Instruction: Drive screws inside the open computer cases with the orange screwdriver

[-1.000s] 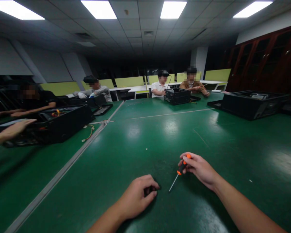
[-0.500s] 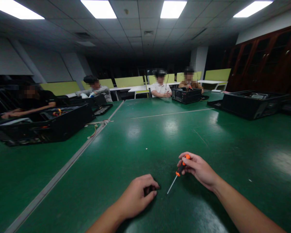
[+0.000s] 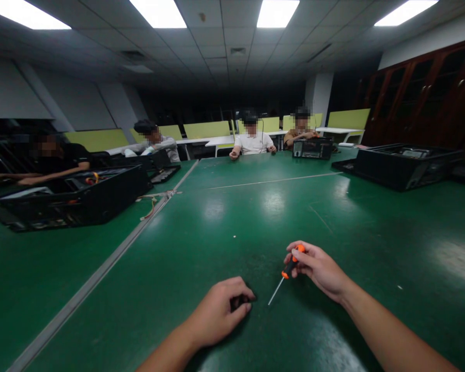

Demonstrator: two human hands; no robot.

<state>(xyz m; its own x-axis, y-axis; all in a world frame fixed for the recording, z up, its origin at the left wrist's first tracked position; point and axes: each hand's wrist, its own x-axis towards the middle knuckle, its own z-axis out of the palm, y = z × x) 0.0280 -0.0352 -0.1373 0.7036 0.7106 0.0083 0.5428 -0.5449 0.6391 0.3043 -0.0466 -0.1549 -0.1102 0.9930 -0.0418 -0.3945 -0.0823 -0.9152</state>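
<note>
In my right hand (image 3: 321, 271) is a screwdriver (image 3: 289, 267) with an orange and black handle, held between thumb and fingers. Its thin metal shaft slants down and left, the tip just above or at the green tabletop (image 3: 201, 248); contact is hard to tell. My left hand (image 3: 225, 310) rests on the table to the left of that tip. Its fingers are loosely curled, a small gap shows between thumb and forefinger, and nothing is visible in it.
A black computer case (image 3: 73, 199) lies open at left, beside a loose cable (image 3: 149, 211). Another case (image 3: 399, 165) stands at right, a third (image 3: 312, 148) at the far edge. Several people sit around the table. A metal strip (image 3: 112, 258) crosses the tabletop.
The screwdriver tip has shifted slightly up and right; my left hand stays put. Across the table, one person's hands have parted, and the far computer case has turned and moved right.
</note>
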